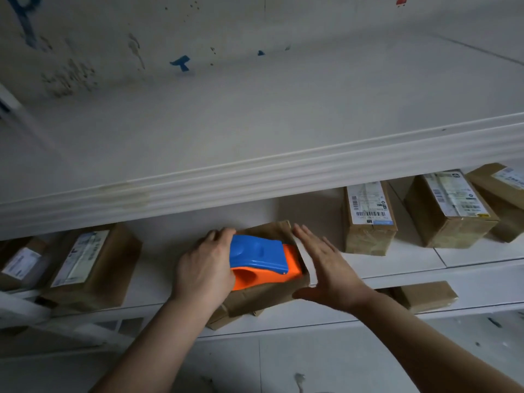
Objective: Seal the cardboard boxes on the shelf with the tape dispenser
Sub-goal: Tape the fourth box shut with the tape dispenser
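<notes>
Hands meet over a brown cardboard box [255, 300] that sits at the front edge of a white shelf [411, 259], turned a little askew to that edge. On top of the box lies the tape dispenser [259, 258], a blue upper shell over an orange body, with its length running from left to right. The left hand [202, 269] grips the dispenser's left end, its fingers curled round the far side of the blue shell. The right hand [326, 272] holds nothing: its fingers are straight and close together, laid flat against a pale raised flap [304, 259] on the box's right side, while the thumb reaches along the box's front corner. Both bare forearms come up from the bottom of the view. Well apart to the left stands a labelled parcel [90, 265], with another, darker one just beyond it. To the right, three barcoded parcels [368, 217] stand in a loose row. One small parcel [425, 296] lies on the level below. An upper board [255, 171] overhangs the row, and behind it rises a stained wall [255, 29] with blue marks.
</notes>
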The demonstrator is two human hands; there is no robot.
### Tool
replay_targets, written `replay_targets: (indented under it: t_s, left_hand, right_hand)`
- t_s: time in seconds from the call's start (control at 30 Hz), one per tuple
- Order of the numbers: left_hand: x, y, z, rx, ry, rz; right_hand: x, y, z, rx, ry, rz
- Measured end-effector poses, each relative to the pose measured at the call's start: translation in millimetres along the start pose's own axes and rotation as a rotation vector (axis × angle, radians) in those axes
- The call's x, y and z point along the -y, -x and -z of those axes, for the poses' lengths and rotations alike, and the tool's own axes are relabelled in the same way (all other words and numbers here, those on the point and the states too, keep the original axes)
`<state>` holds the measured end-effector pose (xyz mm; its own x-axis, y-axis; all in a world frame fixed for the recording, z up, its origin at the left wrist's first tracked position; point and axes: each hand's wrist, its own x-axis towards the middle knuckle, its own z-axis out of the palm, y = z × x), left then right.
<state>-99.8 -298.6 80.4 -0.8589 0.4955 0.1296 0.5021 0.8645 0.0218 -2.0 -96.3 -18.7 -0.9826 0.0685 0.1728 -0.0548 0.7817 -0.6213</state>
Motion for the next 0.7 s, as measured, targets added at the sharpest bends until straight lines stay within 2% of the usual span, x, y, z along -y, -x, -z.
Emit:
replay_targets:
  t_s: [0.1, 0.2, 0.37, 0.57, 0.7]
  left_hand:
    - [0, 5, 0, 0.018, -0.004, -0.009]
    - [3, 6, -2, 0.025, -0.018, 0.013]
    - [21, 0, -4, 0.02, -0.033, 0.051]
    - [126, 14, 20, 0.051, -0.066, 0.3]
    - [173, 27, 19, 0.085, -0.095, 0.363]
  right_hand:
    - [3, -24, 3, 0.119, 0.041, 0.017]
    - [-2, -32, -2, 0.101, 0.02, -0.028]
    - [-5, -36, -6, 0.094, 0.125, -0.021]
    - [-6, -37, -8, 0.174, 0.201, -0.044]
    - [-2, -38, -4, 0.186, 0.207, -0.061]
